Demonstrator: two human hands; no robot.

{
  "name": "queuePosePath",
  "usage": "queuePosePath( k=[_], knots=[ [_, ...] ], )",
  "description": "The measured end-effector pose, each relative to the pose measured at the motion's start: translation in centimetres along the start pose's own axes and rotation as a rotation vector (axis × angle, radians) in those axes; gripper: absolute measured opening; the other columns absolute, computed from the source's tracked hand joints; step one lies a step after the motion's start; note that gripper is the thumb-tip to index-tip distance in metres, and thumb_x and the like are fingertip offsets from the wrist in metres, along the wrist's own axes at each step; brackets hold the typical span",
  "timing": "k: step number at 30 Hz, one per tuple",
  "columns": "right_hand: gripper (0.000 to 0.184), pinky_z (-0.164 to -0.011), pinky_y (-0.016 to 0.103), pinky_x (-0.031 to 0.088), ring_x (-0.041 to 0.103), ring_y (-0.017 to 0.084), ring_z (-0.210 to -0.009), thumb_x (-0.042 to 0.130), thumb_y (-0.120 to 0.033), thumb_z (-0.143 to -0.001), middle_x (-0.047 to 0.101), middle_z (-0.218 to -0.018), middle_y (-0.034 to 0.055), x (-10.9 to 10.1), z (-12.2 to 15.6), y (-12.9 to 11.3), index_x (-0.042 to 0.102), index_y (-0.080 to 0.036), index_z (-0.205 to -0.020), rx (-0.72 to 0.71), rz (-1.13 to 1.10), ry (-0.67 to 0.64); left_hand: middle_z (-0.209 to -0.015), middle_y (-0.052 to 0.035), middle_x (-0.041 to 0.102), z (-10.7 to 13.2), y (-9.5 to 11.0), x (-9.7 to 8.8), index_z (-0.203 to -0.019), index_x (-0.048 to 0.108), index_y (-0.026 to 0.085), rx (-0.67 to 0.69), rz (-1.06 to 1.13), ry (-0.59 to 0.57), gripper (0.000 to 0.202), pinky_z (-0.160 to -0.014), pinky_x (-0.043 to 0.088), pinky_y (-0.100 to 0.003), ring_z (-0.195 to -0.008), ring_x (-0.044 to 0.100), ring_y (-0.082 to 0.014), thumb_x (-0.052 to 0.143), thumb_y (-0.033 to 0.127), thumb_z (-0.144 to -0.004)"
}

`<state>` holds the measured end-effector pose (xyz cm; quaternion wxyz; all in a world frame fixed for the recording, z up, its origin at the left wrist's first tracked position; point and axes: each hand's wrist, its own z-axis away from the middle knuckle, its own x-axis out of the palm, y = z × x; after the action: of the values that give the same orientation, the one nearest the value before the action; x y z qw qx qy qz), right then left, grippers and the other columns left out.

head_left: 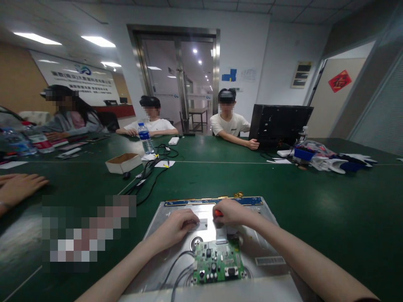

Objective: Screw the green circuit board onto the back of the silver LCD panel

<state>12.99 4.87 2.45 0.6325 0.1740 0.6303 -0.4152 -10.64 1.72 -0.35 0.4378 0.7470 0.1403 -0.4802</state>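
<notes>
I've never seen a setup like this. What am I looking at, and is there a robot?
No robot here: just a person's bare hands. The single picture comes from a camera worn on that person's head, looking forward and down.

On the green table lies a flat metal panel carrying a green circuit board. The right hand grips a small orange object, mostly hidden by the fingers. The left hand is bent low over the panel; whether it holds anything is unclear.

Farther off are a cardboard box, black cables and a water bottle. Other people sit around the table.
</notes>
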Motion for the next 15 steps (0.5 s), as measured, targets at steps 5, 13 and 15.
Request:
queuePosePath(
  k=[5, 13, 15],
  knots=[
    [0.017, -0.064, 0.024, 0.038, 0.067, 0.019, -0.079, 0.069, -0.017, -0.080, 0.077, -0.089, 0.0062, 0.6, -1.5, -1.7, 0.077, -0.019, -0.095, -0.042, 0.017, 0.017, -0.089, -0.0042, 0.071, 0.0, 0.0, 0.0, -0.088, 0.068, 0.018, 0.002, 0.006, -0.006, 0.016, -0.076, 0.047, -0.027, -0.082, 0.064, -0.0178, 0.054, 0.011, -0.085],
    [0.013, -0.059, 0.022, 0.036, 0.065, 0.017, -0.074, 0.070, -0.021, -0.081, 0.076, -0.083, 0.0053, 1.8, -3.0, -3.2, 0.077, -0.018, -0.091, -0.016, -0.003, 0.060, -0.084, -0.0036, 0.068, 0.3, 0.0, -0.2, -0.091, 0.068, 0.017, -0.032, -0.013, -0.008, 0.015, -0.068, 0.044, -0.027, -0.074, 0.060, -0.0178, 0.055, 0.016, -0.083],
    [0.013, -0.059, 0.022, 0.036, 0.065, 0.016, -0.074, 0.070, -0.021, -0.082, 0.076, -0.084, 0.0044, 1.6, -2.8, -3.2, 0.076, -0.018, -0.093, -0.011, -0.018, 0.083, -0.081, -0.0030, 0.067, 0.3, 0.0, -0.3, -0.089, 0.067, 0.017, -0.049, -0.024, -0.002, 0.013, -0.066, 0.043, -0.026, -0.071, 0.059, -0.0173, 0.055, 0.018, -0.083]
  ],
)
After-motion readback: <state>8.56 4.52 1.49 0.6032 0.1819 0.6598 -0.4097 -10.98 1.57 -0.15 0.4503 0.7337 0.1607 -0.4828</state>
